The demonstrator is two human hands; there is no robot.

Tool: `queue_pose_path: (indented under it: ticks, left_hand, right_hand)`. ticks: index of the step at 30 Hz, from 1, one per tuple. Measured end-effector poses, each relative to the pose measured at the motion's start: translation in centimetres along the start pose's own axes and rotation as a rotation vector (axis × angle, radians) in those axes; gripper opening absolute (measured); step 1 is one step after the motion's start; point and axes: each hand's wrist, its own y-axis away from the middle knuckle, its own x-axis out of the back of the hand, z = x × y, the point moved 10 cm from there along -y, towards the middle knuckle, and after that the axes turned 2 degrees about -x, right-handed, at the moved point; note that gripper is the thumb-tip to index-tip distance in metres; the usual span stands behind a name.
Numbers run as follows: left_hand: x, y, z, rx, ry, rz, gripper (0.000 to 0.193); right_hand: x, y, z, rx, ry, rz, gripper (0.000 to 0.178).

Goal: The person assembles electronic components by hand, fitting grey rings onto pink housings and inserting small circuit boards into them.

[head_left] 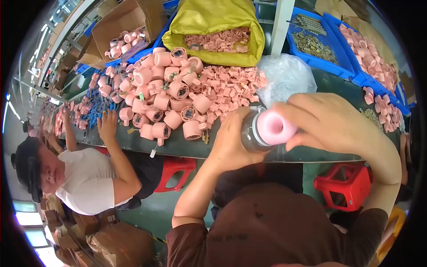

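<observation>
My left hand (227,143) is wrapped round a clear, dark-looking bottle (250,135), tilted over the table's near edge. At the bottle's top sits a smooth pink cap-like piece (267,126) with a round hollow in its end. Curled fingers of my right hand (327,119) grip this pink piece from the right. Whether it is fixed to the bottle, I cannot tell. Beyond my left hand lie a heap of pink motor housings (173,118), some with dark round insides, and a pile of small pink plastic parts (238,86).
Behind are a yellow bag (209,20) of pink pieces, a clear plastic bag (289,78) and blue trays (327,62). A white post (281,31) rises from the table. At left a co-worker (89,173) reaches over blue parts (100,107). Red stools (349,184) stand below.
</observation>
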Motion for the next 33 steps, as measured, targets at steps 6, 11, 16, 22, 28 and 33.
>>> queue_pose_path:
  ticks: [6, 11, 16, 22, 28, 33]
  left_hand:
    - [-0.7, -0.1, 1.1, -0.038, -0.077, 0.034, 0.096]
    - [-0.3, 0.4, -0.2, 0.033, -0.078, 0.032, 0.096]
    - [-0.2, -0.1, 0.5, -0.007, -0.063, 0.057, 0.084]
    - [-1.3, 1.3, -0.8, 0.063, 0.237, 0.015, 0.116]
    - [-1.3, 1.6, -0.3, -0.243, -0.175, 0.031, 0.109]
    - [-2.3, 1.2, -0.1, -0.015, 0.152, -0.04, 0.093]
  right_hand:
    - [-2.6, 0.3, 2.6, -0.429, 0.082, -0.354, 0.057]
    - [-0.1, -0.2, 1.8, -0.222, -0.27, 0.093, 0.056]
    - [-1.8, 0.5, 1.2, -0.168, -0.326, -0.031, 0.047]
    - [-1.2, 1.0, 1.5, -0.175, -0.507, 0.341, 0.049]
    - [-3.2, 2.1, 1.2, -0.194, -0.445, 0.311, 0.037]
    - [-2.5, 3.2, 0.7, 0.064, -0.588, 0.646, 0.045]
